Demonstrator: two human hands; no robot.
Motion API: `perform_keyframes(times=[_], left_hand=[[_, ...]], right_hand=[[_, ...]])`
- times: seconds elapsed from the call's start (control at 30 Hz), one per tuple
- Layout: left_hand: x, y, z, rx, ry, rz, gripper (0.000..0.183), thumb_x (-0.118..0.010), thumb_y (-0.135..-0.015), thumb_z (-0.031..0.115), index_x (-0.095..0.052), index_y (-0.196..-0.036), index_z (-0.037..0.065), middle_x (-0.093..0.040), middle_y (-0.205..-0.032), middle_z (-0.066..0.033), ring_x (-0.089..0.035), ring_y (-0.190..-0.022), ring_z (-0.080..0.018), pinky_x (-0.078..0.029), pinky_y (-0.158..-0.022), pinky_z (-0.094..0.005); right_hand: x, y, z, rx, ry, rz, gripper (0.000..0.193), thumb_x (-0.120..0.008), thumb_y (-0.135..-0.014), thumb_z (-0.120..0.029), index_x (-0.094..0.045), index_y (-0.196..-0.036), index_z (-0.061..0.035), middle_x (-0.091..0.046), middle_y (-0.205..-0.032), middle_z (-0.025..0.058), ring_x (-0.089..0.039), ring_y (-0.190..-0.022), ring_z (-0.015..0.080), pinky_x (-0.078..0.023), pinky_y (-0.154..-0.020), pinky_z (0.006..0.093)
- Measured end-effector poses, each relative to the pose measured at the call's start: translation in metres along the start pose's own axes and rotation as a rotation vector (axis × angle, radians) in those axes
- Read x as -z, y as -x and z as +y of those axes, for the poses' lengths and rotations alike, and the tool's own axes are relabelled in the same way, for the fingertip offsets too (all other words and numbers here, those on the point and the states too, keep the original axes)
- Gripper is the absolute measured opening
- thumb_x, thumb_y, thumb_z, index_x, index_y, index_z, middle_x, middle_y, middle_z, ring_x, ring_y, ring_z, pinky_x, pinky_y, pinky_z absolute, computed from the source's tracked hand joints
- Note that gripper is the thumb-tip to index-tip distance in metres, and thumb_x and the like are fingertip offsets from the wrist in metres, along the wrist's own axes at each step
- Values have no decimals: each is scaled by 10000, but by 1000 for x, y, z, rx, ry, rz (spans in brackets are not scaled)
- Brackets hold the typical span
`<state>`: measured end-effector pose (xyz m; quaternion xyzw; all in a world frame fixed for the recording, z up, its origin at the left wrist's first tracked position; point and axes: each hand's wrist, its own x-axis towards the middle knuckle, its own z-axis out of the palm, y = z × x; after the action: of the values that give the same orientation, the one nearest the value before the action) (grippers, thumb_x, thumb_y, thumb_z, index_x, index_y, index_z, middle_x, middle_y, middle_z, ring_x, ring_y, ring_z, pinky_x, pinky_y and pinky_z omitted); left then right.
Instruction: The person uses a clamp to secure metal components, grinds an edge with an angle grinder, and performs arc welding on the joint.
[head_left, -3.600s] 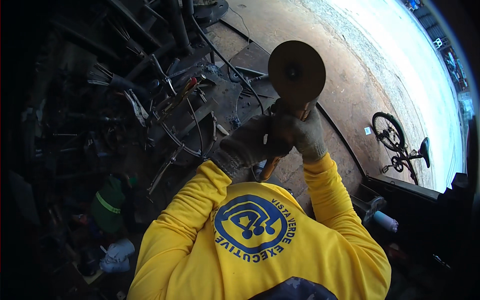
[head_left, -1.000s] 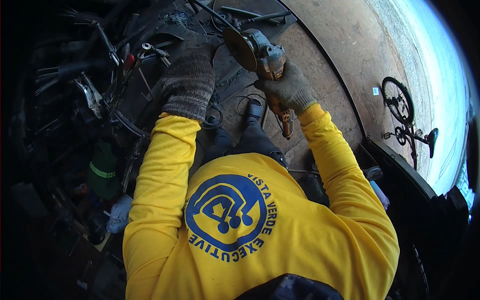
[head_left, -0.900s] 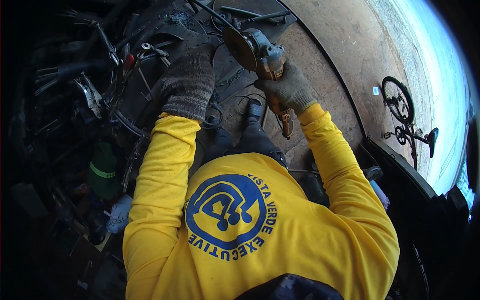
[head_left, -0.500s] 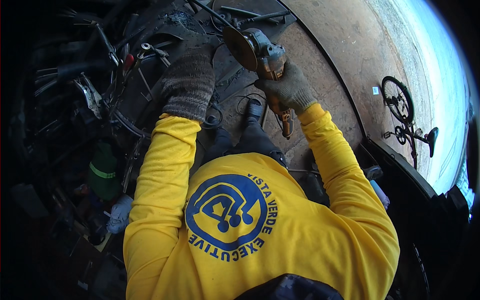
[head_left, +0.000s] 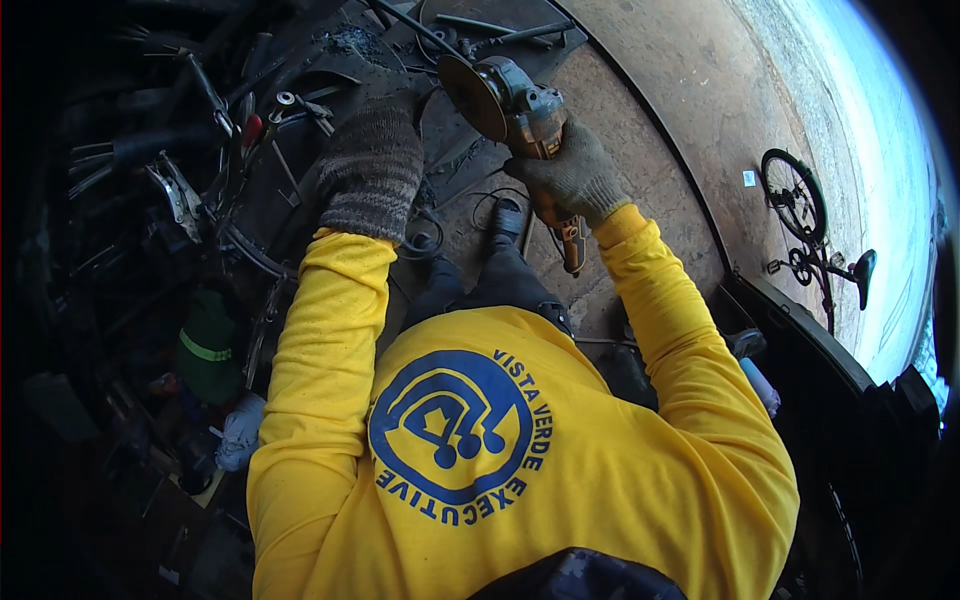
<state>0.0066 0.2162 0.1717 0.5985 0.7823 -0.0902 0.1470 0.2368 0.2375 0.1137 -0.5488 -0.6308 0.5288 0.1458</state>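
Note:
In my right hand point(head_left: 575, 172), wearing a grey knit glove, is an angle grinder point(head_left: 535, 125) gripped around its body. Its brownish disc point(head_left: 472, 98) tilts toward the left, and its yellow-and-black rear end point(head_left: 572, 243) sticks out below my palm. My left hand point(head_left: 372, 165), in a dark striped knit glove, is closed at the edge of the cluttered dark work surface point(head_left: 385, 75), left of the disc. Its fingertips are hidden. A dark curved edge shows beside its far side, but I cannot make out what it holds. The disc appears apart from the left glove.
Locking pliers point(head_left: 178, 195), a red-handled tool point(head_left: 252, 130) and metal rods crowd the left. Metal tubes point(head_left: 500, 30) lie at the far end. A cable point(head_left: 490, 200) loops near my feet. A bicycle point(head_left: 805, 225) is at the right; a green cloth item point(head_left: 208, 345) lies lower left.
The grinder and my right hand have shifted slightly left. My left hand has also moved a little left. Both grips look the same.

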Motion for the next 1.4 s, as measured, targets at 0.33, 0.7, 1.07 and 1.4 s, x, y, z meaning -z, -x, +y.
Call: perform_keyframes(times=[0.33, 0.7, 1.07, 1.4], left_hand=[[-3, 0, -3, -6, 25, 16, 369, -453, -998, 351, -635, -1231, 131, -636, -1227, -180, -615, -1128, -370, -508, -941, -471], [2, 1, 3, 3, 20, 6, 330, -467, -1008, 283, -628, -1242, 114, -641, -1231, -180, -622, -1140, -362, -515, -957, -472], [-9, -8, 4, -43, 25, 30, 370, -452, -999, 361, -643, -1212, 127, -640, -1212, -183, -617, -1123, -372, -511, -931, -475], [-13, -6, -2, -29, 34, 46, 353, -462, -992, 347, -641, -1219, 144, -645, -1204, -180, -622, -1107, -378, -513, -925, -473]], right_hand=[[0, -2, 2, 1, 16, 0, 744, -852, -611, -373, -588, -1213, -23, -671, -1081, 171, -661, -975, 322, -525, -891, 397], [0, -4, 4, -13, 35, -14, 733, -868, -636, -378, -607, -1232, -40, -685, -1105, 179, -666, -1012, 319, -502, -935, 402], [3, -4, 10, -23, 47, 23, 722, -873, -636, -379, -612, -1216, -36, -690, -1094, 169, -669, -1007, 313, -505, -926, 393], [2, -2, 5, -12, 43, 1, 728, -847, -624, -386, -599, -1203, -22, -675, -1080, 172, -662, -984, 314, -523, -904, 392]])
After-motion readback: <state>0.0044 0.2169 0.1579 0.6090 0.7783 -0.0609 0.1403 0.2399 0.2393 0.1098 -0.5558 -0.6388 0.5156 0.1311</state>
